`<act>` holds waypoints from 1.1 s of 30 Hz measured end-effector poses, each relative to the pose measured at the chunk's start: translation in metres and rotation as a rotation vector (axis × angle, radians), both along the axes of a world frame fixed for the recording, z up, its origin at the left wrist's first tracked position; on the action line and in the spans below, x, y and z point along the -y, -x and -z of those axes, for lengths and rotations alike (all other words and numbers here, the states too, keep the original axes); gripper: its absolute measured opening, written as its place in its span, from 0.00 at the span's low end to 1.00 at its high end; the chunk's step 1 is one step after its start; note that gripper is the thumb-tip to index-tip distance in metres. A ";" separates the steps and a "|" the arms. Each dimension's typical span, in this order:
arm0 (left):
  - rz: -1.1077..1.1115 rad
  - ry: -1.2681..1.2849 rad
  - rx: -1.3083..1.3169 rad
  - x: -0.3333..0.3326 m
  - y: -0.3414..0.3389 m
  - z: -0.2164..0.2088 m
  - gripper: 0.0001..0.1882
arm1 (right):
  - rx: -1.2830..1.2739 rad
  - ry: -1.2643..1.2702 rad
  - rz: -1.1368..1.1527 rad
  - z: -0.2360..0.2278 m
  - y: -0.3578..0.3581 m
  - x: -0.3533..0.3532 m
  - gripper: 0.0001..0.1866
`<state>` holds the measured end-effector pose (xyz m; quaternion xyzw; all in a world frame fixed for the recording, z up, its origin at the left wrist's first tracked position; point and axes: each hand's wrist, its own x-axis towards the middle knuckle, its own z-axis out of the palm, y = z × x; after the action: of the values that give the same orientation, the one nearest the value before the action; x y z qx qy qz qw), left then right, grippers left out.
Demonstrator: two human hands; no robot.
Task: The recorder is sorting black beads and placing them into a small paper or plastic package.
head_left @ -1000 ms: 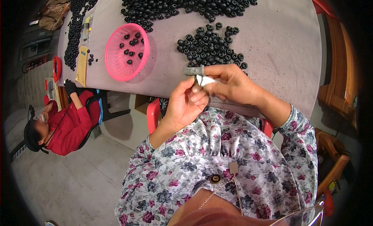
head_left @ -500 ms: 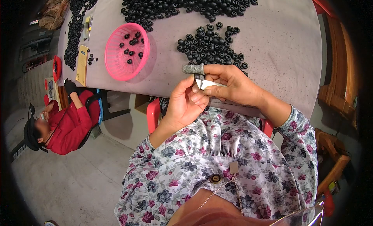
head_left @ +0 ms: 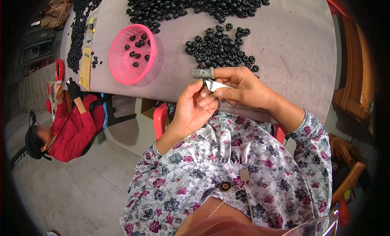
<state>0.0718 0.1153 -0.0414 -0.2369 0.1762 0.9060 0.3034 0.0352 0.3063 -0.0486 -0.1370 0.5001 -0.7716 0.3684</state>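
Note:
My left hand (head_left: 191, 108) pinches a small black round part (head_left: 204, 82) between thumb and fingers, and most of that part is hidden. My right hand (head_left: 248, 88) is closed on a white wedge-shaped tool (head_left: 218, 87), its dark-specked broad end against the black part. A grey fabric sleeve (head_left: 202, 73) covers my right index finger, which lies over the far side of the part. Both hands meet at the table's near edge. Just beyond them lies a pile of similar black round parts (head_left: 219, 47) with holes in their ends.
A pink plastic basket (head_left: 114, 59) with several black parts stands to the left. A larger heap of black parts (head_left: 195, 6) covers the table's far side. A yellowish box (head_left: 85, 68) lies left of the basket. A person in red (head_left: 75, 134) sits at the left.
My fingers have shifted slightly around the black part, and the white tool has turned a little. The person at the left has raised a hand toward the table.

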 end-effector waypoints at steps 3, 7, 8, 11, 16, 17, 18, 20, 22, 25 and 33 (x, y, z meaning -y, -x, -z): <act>0.035 0.018 -0.055 0.002 -0.001 -0.003 0.08 | 0.025 0.008 0.022 -0.001 0.002 -0.001 0.14; -0.018 0.421 -0.453 0.026 0.007 -0.021 0.09 | 0.020 -0.007 0.156 0.001 0.004 -0.002 0.07; -0.103 0.644 -0.622 0.035 0.015 -0.027 0.10 | 0.014 -0.020 0.202 0.002 0.004 -0.002 0.06; -0.216 1.349 -0.867 0.066 0.045 -0.057 0.10 | 0.015 -0.011 0.264 0.006 0.003 -0.004 0.07; -0.149 1.802 -0.928 0.091 0.071 -0.047 0.08 | 0.001 0.009 0.247 0.002 0.002 -0.003 0.08; -0.158 1.875 -0.943 0.083 0.070 -0.043 0.08 | 0.002 0.009 0.251 0.003 0.003 -0.002 0.08; -0.073 1.912 -1.095 0.071 0.067 -0.038 0.09 | 0.007 0.009 0.254 0.004 0.002 -0.003 0.09; 0.086 1.990 -1.385 0.046 0.057 -0.036 0.09 | -0.003 -0.033 0.240 0.000 0.001 -0.003 0.10; 0.155 1.966 -1.411 0.037 0.063 -0.012 0.09 | -0.017 -0.054 0.225 -0.003 0.002 -0.003 0.12; 0.248 2.009 -1.357 0.030 0.075 -0.003 0.08 | -0.027 -0.069 0.221 -0.006 0.001 -0.004 0.13; 0.172 1.945 -1.330 0.031 0.086 0.012 0.09 | -0.035 -0.113 0.213 -0.007 0.000 -0.003 0.15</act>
<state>-0.0138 0.0839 -0.0539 0.1628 0.9309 0.3127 -0.0959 0.0350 0.3089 -0.0421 -0.0756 0.5610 -0.7743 0.2828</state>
